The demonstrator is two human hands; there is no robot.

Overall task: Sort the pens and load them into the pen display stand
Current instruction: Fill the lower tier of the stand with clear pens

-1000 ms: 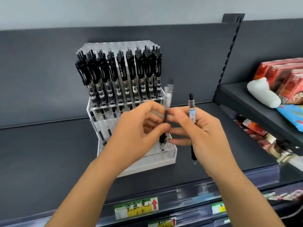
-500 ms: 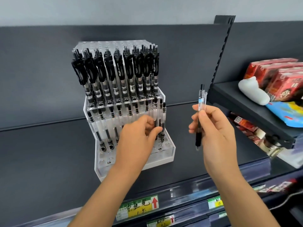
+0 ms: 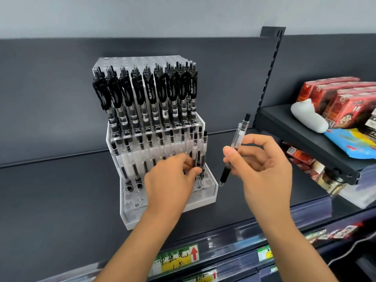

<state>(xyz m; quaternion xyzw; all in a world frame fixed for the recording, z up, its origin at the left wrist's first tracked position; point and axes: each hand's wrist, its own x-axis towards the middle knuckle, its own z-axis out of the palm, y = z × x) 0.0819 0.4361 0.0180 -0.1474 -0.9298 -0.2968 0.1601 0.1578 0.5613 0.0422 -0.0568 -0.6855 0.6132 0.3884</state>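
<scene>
1. Head view, and here is the score: the pen display stand (image 3: 203, 202) sits on the dark shelf (image 3: 61, 190), up at eleven o'clock from the wrists. Its top tier is packed with black-clipped pens (image 3: 146, 94), and the tier below carries a full line too. I'd call it well past halfway.
2. What's left? The front holes in the base look mostly bare. Only a couple of pens stand at the nine o'clock end, so that low row looks like the remaining job.
3. The left hand (image 3: 171, 180) is down at the lower tier, fingers pinching a slim pen (image 3: 195, 147) that stands at the stand's three o'clock end. Whether its tip is fully seated I cannot tell, because the fingers hide the hole.
4. The right hand (image 3: 262, 165) grasps a spare pen (image 3: 239, 133) between thumb and fingertips. The clicker leans to one o'clock and the tip points to seven.
5. That spare pen hangs just off the stand's three o'clock side without touching it, beside the left hand.
</scene>
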